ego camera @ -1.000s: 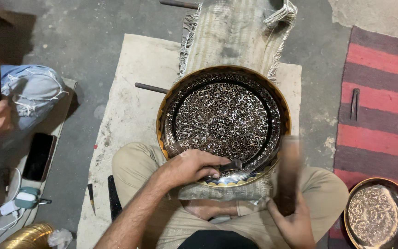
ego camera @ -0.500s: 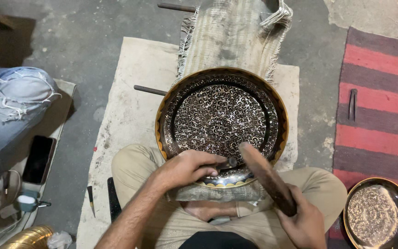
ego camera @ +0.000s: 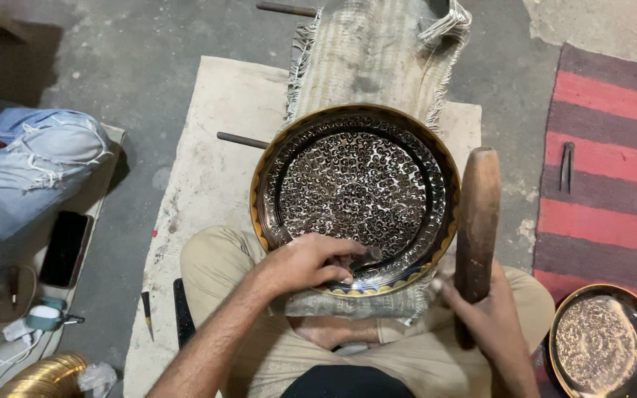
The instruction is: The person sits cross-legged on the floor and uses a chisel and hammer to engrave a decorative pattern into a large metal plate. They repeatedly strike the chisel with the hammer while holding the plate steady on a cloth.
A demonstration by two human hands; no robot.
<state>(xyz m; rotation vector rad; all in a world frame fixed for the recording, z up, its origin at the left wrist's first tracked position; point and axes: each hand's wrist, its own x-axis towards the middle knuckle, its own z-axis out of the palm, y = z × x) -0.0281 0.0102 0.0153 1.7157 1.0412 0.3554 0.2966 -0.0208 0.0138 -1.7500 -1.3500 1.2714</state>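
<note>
Head view: seated cross-legged on a cloth mat (ego camera: 208,155). Engraved brass tray (ego camera: 355,197) rests on the lap, far edge on a fringed cloth (ego camera: 377,59). Left hand (ego camera: 307,264) lies palm down on the tray's near rim, fingers curled tight around a small metal chisel (ego camera: 369,256). Right hand (ego camera: 484,313) is fisted around a wooden mallet (ego camera: 477,221), held upright just beside the tray's right edge. Smaller engraved tray (ego camera: 606,343) at lower right.

Small tool under the left hand (ego camera: 305,264) on the engraved tray (ego camera: 355,195) mostly hidden, second tray (ego camera: 604,343) right of it cut by the frame edge, seated person's jeans (ego camera: 35,166) left of it cropped, brass coil (ego camera: 42,376) below-left half out of view.
</note>
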